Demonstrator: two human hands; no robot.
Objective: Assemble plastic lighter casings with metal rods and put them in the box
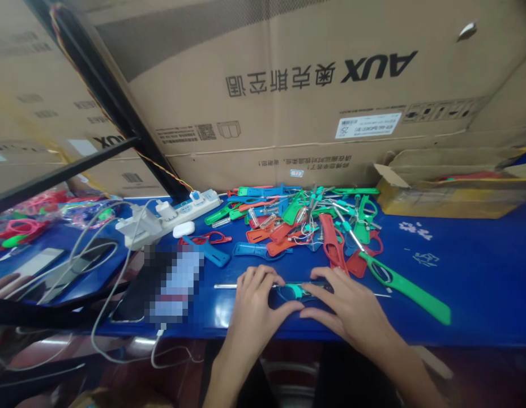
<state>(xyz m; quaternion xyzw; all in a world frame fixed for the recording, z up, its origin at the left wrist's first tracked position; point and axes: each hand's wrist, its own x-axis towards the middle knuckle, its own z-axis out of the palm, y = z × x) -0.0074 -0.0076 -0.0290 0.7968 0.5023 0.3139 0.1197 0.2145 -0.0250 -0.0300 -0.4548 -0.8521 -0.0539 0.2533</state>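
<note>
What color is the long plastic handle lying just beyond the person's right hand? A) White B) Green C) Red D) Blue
B: the long plastic handle on the blue table, beside the right hand, is plainly green.

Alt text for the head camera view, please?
The left hand and right hand hold a teal plastic part on a thin metal rod on a blue table. Behind lie red, green and blue plastic parts and an AUX cardboard box.
</note>
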